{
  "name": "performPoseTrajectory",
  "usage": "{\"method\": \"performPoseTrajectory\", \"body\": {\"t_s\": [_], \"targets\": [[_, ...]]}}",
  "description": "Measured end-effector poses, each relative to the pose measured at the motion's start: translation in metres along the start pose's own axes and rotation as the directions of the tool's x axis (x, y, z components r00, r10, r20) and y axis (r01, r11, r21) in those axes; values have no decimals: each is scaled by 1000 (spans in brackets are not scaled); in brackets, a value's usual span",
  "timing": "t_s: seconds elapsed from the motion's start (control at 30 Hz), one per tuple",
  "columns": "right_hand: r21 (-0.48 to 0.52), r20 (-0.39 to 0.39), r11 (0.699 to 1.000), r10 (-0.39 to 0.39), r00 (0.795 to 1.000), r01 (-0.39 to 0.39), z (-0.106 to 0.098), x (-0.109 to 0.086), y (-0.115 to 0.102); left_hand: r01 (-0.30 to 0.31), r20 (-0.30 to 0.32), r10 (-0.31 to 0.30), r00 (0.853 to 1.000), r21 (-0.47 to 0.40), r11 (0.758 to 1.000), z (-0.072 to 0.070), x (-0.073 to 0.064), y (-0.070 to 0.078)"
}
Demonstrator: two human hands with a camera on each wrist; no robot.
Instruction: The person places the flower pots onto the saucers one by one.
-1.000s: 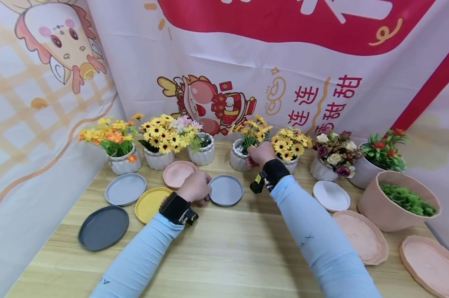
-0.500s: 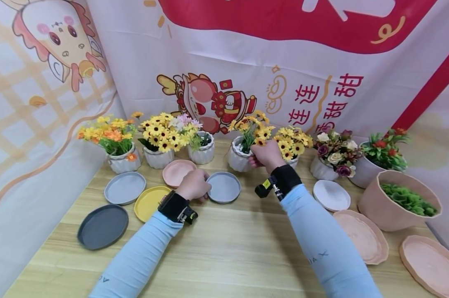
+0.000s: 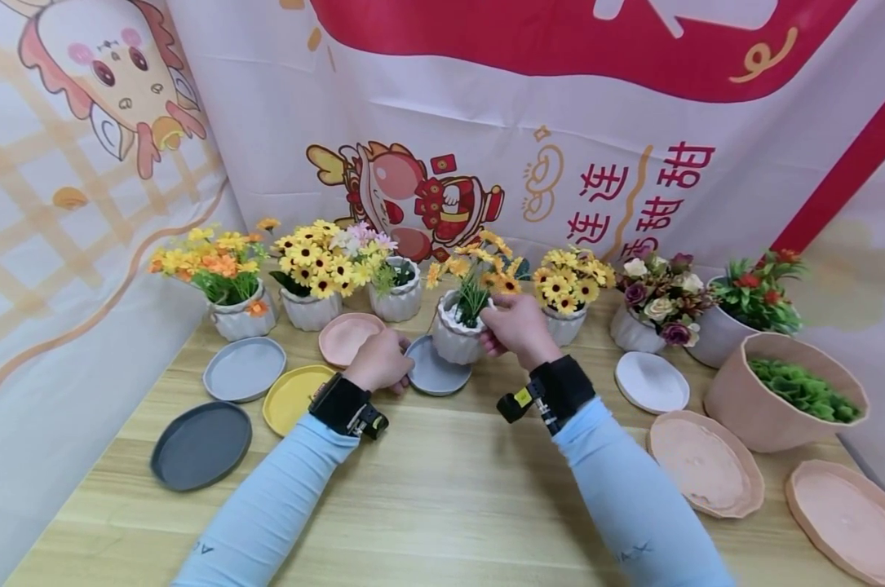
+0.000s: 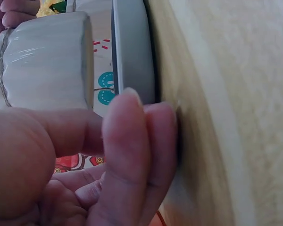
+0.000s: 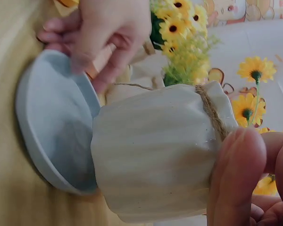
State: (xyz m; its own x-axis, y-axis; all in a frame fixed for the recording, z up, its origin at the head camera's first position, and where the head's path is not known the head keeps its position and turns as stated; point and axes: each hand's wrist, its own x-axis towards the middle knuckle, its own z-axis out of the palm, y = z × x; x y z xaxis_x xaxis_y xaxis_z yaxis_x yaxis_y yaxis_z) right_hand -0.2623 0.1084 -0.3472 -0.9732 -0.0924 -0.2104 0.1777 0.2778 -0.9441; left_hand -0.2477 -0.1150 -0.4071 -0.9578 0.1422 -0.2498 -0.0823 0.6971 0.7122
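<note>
My right hand (image 3: 519, 326) grips the upper side of a white ceramic flowerpot (image 3: 458, 336), which has a twine band and yellow-orange flowers. The pot hangs over the back of a small grey saucer (image 3: 435, 371); in the left wrist view a narrow gap shows between the pot's base (image 4: 82, 61) and the saucer (image 4: 134, 52). My left hand (image 3: 382, 361) pinches the saucer's left edge, its thumb over the rim in the right wrist view, where the pot (image 5: 155, 150) is tilted and the saucer (image 5: 61, 122) lies on the table.
Several potted flowers stand along the back, including yellow daisies (image 3: 565, 293) and roses (image 3: 658, 318). Pink (image 3: 350, 330), yellow (image 3: 288, 395), light grey (image 3: 244, 368) and dark grey saucers (image 3: 201, 446) lie left. A large pink pot (image 3: 750, 416), a white saucer (image 3: 651, 381) and pink trays (image 3: 846, 522) occupy the right.
The right hand has lifted the flowerpot from the back row and brought it forward and left over the grey saucer. The left hand has stayed at the saucer's edge.
</note>
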Motion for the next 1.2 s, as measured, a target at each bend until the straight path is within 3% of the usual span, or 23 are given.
{"method": "performPoseTrajectory", "body": {"t_s": [0.17, 0.43, 0.7, 1.0, 1.2], "targets": [[19, 12, 1000, -17, 1000, 17, 14, -5, 7, 28, 25, -26, 999, -71, 997, -1, 1, -2], [-10, 45, 1000, -26, 999, 27, 24, -8, 13, -3, 27, 6, 1000, -111, 994, -1, 0, -3], [-32, 64, 999, -29, 998, 31, 32, -2, 21, -27, 4, 28, 1000, -87, 996, 0, -3, -3], [22, 32, 1000, -19, 999, 18, 38, -4, 29, -26, -12, 26, 1000, -22, 999, -1, -2, -2], [51, 46, 999, -19, 999, 17, 36, -7, 33, -30, -4, 30, 1000, -31, 999, 0, -2, -3]]}}
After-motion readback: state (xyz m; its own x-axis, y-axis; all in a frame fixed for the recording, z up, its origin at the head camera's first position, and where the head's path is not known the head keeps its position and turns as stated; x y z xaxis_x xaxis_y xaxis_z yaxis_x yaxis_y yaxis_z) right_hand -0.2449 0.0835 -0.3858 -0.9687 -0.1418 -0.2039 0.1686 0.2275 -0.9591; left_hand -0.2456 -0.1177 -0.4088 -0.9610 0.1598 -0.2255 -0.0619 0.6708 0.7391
